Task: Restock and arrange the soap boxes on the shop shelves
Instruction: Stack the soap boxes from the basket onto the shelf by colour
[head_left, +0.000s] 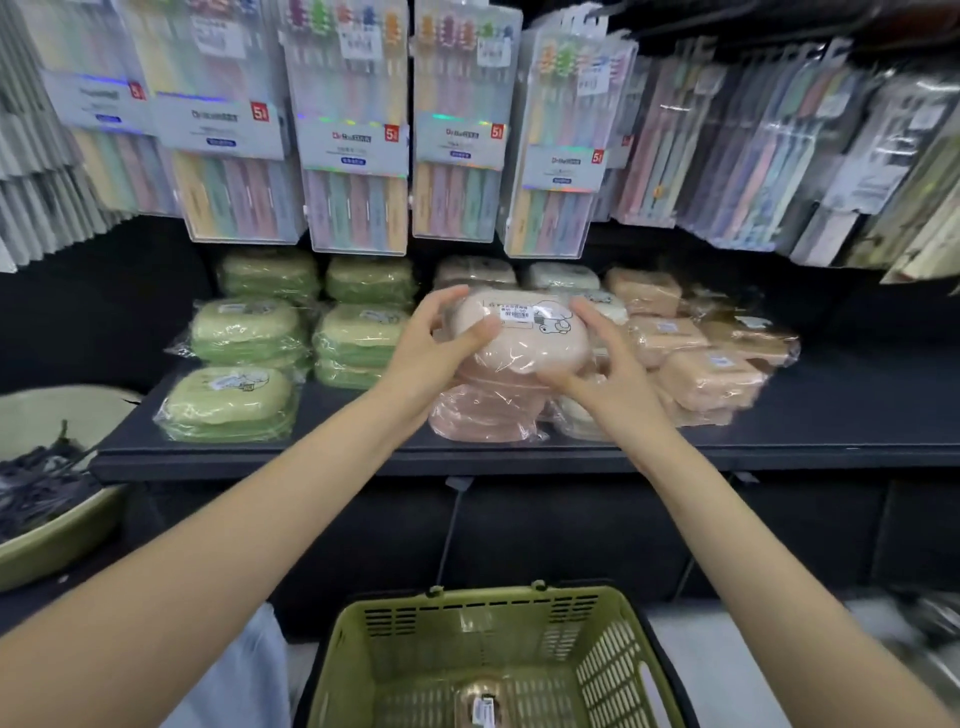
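Observation:
A pink soap box (524, 338) in clear wrap, with a white barcode sticker on its lid, sits on top of a stack of pink boxes (483, 410) on the black shelf (363, 457). My left hand (436, 343) grips its left end, thumb over the lid. My right hand (602, 358) holds its right end, fingers curled round the edge. Green soap boxes (234, 395) stand in stacks to the left. Tan and orange boxes (711, 379) are stacked to the right. One more wrapped box (480, 701) lies in the green basket (358, 649) below.
Packs of toothbrushes (353, 156) hang in rows just above the shelf, low over the back stacks. A green bowl (47, 540) with dark items sits at the left. The basket stands on the floor in front of the shelf.

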